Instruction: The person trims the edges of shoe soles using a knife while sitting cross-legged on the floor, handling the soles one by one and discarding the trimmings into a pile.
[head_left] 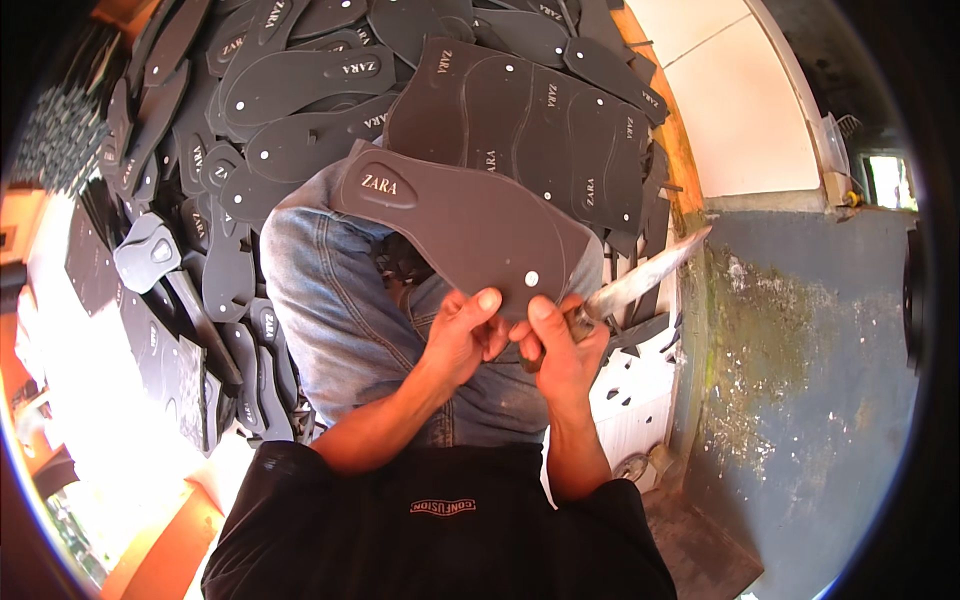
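Note:
A dark grey foam sandal sole [480, 220] is held up over my lap, its heel toward the upper left. It has an oval stamped patch at the heel and a white dot near its lower right edge. My left hand [462, 338] pinches that near edge, thumb on top. Just beside it, my right hand [566, 350] is closed round the handle of a knife [645, 278], its thumb against the same edge of the sole. The knife's long, worn blade points up and to the right, clear of the sole. Fingers hide most of the handle.
Beyond my knees lies a big heap of dark soles [310, 90], with an uncut foam sheet [560, 120] on its right side. More soles [255, 370] lie to my left. Black scraps [620, 395] litter the pale floor at right, beside a stained grey surface [800, 380].

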